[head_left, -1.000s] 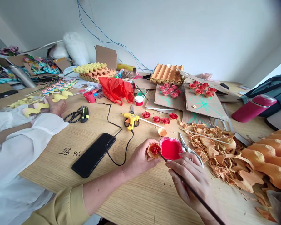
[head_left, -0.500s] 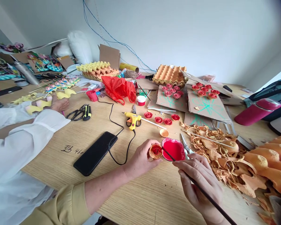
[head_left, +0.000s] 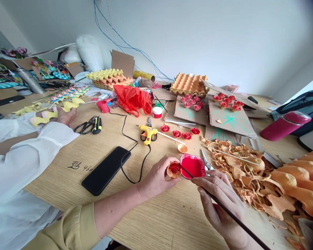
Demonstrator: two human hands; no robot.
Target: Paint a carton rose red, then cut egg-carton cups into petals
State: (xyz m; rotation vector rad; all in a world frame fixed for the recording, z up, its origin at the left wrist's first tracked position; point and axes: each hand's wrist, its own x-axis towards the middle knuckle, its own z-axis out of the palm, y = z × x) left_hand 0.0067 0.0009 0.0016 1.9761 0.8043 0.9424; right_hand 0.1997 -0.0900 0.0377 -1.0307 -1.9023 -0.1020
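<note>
Between the thumb and fingers of my left hand (head_left: 156, 177) is an egg-carton rose (head_left: 174, 170), red inside with an orange outer rim. My right hand (head_left: 221, 203) grips a long dark paintbrush (head_left: 231, 213); its tip is at the right edge of the rose. Right beside the rose lies a shallow dish of red paint (head_left: 194, 166), partly behind the brush. Scissors (head_left: 206, 160) rest at the dish's right, their handles partly hidden by my right hand. Behind the dish stands a small orange cup piece (head_left: 182, 148), with several red roses (head_left: 186, 135) farther back.
A yellow glue gun (head_left: 147, 134) and its cord lie near a black phone (head_left: 106, 170). Orange carton scraps (head_left: 250, 177) and an egg tray (head_left: 299, 173) fill the right side. At left, another person's hand (head_left: 67, 115) holds a yellow carton strip. A pink bottle (head_left: 285, 125) lies at right.
The brush tip has shifted from the rose's centre to its right edge, passing near the paint dish. My left hand still holds the rose. The view has moved slightly.
</note>
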